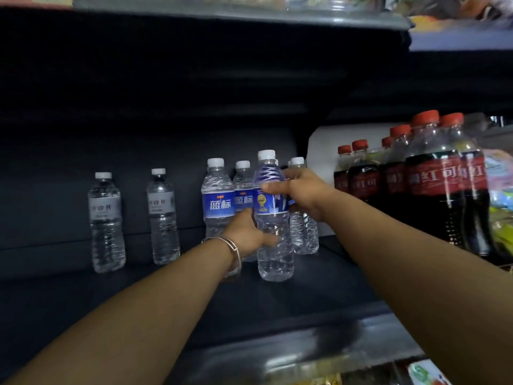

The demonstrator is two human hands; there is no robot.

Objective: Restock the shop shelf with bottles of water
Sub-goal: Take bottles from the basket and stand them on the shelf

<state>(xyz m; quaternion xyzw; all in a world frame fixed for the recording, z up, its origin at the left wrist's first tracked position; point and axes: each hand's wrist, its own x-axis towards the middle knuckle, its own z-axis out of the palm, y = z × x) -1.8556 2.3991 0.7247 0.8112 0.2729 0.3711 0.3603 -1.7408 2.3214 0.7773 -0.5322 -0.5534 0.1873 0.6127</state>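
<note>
both hands are holding one blue-label water bottle [273, 218] near the middle of the frame. the right hand [301, 190] is wrapping its fingers and thumb around the top of the label. the left hand [248, 232] is gripping the lower part, with its thumb lying across the clear plastic. a silver bangle [231, 245] is sitting on the left wrist. the bottle is standing upright, and its bottom looks like it is touching the dark shelf [166, 287], but i cannot tell for sure.

the job looks partly done. three more blue-label bottles are already standing just behind it: one to its left [218, 198], one beside that [243, 184], and one to its right [304, 232]. further left in the frame, two grey-label water bottles [106, 222] [163, 216] are standing well apart from each other. a lot of bare shelf is showing in front and on the left, so i think many more bottles are waiting to go in.

on the right side of the frame, cola bottles with red caps [433, 184] are filling their own spot.

the back of the shelf is very dark, so anything back there is hard to see. the hands are covering part of the blue labels. more bottles may be hiding behind the front ones. the supply of new bottles is not showing anywhere. the upper shelf and the packets at the bottom right are blurry and cut off.
</note>
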